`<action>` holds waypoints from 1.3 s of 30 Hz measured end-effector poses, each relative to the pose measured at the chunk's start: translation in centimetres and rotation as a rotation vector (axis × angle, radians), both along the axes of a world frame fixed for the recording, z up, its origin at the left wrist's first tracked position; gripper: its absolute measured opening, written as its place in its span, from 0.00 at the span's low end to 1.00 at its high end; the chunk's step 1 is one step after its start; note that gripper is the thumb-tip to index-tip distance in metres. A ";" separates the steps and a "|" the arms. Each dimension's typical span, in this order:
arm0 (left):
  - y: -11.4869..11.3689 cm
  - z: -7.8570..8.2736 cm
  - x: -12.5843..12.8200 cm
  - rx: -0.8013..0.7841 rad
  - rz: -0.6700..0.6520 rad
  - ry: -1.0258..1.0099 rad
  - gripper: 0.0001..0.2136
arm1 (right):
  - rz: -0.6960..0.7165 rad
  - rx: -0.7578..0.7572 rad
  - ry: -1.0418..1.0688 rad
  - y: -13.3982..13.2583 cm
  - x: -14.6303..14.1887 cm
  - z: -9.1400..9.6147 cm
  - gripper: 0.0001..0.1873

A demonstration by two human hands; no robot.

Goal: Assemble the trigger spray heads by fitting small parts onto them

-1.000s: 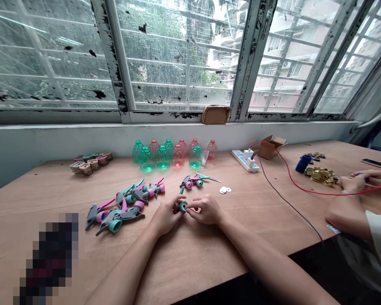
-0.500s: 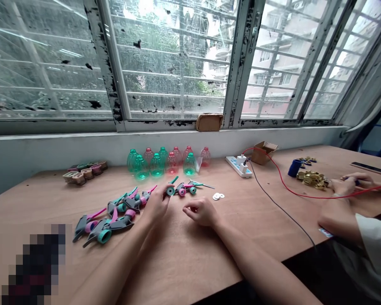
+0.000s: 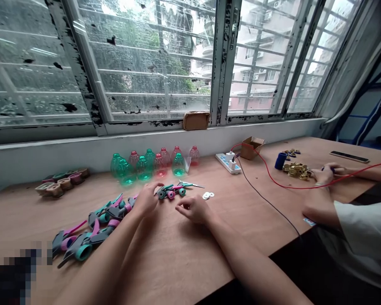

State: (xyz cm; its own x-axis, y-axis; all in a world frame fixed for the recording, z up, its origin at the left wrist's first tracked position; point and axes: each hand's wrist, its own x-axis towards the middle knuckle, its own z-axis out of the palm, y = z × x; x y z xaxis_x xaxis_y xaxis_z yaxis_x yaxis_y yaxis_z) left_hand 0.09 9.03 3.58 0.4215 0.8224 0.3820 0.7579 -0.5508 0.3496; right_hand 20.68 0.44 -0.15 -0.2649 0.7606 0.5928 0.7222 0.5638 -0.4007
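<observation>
My left hand is beside a small row of trigger spray heads, its fingers stretched toward the leftmost spray head and apparently loose from it. More spray heads with pink and teal collars stand in that row, such as the pink-collared one. Just right of them, my right hand rests low over the table with curled fingers, thumb and forefinger close together; anything between them is too small to make out. Small white discs lie beyond its knuckles. A heap of grey, pink and teal spray heads lies left of my left forearm.
Green and pink clear bottles stand by the wall. A power strip, with a red cable and a dark cable, lies to the right. A co-worker's hands are near gold-coloured parts. Scissors lie behind the row.
My left hand has set the spray head it held down at the left end of the row and loosened its fingers. My right hand stays curled. The view has swung right.
</observation>
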 end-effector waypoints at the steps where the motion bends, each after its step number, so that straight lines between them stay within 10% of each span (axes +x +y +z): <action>1: -0.1 0.5 -0.7 0.008 0.014 0.004 0.23 | -0.050 -0.010 -0.002 0.2 0.7 0.3 0.09; 10: 0.6 3.2 -7.7 -0.135 -0.047 0.221 0.21 | -0.756 -0.454 -0.004 1.3 9.6 1.7 0.11; 23: 0.7 1.1 -6.3 -0.127 0.029 0.327 0.17 | -0.685 -0.598 0.013 2.1 11.3 -1.3 0.10; 29: -2.0 1.8 -5.3 -0.002 0.210 -0.014 0.15 | -0.637 -0.584 0.035 2.5 11.2 -1.9 0.11; 34: -6.4 0.6 -2.5 -0.050 0.033 -0.419 0.19 | -0.633 -0.589 0.044 2.8 11.3 -2.2 0.10; 39: -8.9 -2.5 -0.2 -0.216 -0.181 -0.375 0.17 | -0.679 -0.582 0.046 2.8 11.5 -2.5 0.07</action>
